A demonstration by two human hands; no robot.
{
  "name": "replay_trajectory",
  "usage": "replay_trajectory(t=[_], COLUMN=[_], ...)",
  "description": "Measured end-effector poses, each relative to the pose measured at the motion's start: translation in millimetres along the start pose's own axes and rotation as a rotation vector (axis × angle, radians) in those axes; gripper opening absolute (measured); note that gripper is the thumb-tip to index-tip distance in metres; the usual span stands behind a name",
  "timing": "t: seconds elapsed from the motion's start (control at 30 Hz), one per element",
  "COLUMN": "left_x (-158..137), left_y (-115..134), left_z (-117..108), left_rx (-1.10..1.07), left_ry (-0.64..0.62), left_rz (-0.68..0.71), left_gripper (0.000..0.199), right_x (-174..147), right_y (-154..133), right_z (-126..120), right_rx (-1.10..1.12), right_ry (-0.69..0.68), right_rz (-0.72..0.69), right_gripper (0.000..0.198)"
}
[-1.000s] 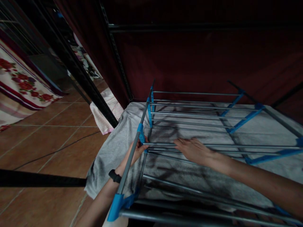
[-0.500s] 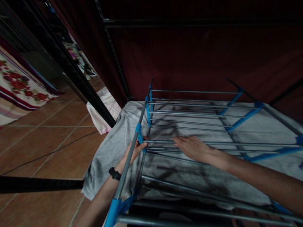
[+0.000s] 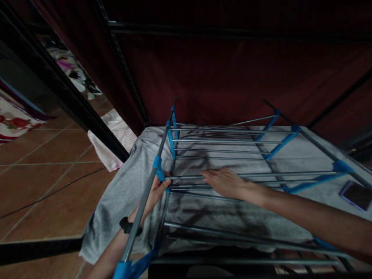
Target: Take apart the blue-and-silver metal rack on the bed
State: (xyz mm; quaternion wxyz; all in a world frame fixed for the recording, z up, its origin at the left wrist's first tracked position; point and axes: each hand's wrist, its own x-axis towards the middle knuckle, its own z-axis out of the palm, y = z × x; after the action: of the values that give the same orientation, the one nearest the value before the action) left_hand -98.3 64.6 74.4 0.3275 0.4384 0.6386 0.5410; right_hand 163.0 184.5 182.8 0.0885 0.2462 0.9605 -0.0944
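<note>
A drying rack with grey metal rods and blue plastic brackets lies on a grey blanket point(image 3: 113, 197). My left hand point(image 3: 155, 193), with a black band at the wrist, is closed around a blue bracket point(image 3: 158, 170) on the left side rail point(image 3: 144, 195). Its thumb presses near the left end of a cross rod point(image 3: 184, 177). Further right along that rod lies my right hand point(image 3: 223, 182), palm down, its fingers together over the metal; its thumb is hidden. More rods point(image 3: 221, 141) run behind the hands, and a lower rod point(image 3: 203, 229) crosses in front.
A phone point(image 3: 357, 195) lies on the blanket at the right. Black frame posts point(image 3: 95, 126) and a dark red curtain point(image 3: 232, 77) bound the space. On the tiled floor point(image 3: 46, 197) at the left are a cable point(image 3: 55, 192) and a striped cloth point(image 3: 109, 141).
The view has shifted right, bringing the phone into sight. Both hands keep their places on the rack. At the back, one rod's right end now sits away from its former place at the bracket.
</note>
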Motion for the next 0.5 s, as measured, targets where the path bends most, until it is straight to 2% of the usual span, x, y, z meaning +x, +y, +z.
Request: replay_trajectory(t=[0.23, 0.5], left_x=[2.3, 3.8], left_y=[-4.8, -6.1], left_z=[-2.8, -4.1], left_rx=[0.005, -0.025], left_ry=[0.011, 0.024], left_rz=[0.003, -0.018], left_gripper=[0.048, 0.053], right_x=[0.2, 1.6], right_y=[1.7, 2.6], right_z=[1.2, -1.0], right_rx=[0.032, 0.05], right_ry=[0.048, 0.033], right_rz=[-0.029, -0.055], right_gripper=[0.031, 0.031])
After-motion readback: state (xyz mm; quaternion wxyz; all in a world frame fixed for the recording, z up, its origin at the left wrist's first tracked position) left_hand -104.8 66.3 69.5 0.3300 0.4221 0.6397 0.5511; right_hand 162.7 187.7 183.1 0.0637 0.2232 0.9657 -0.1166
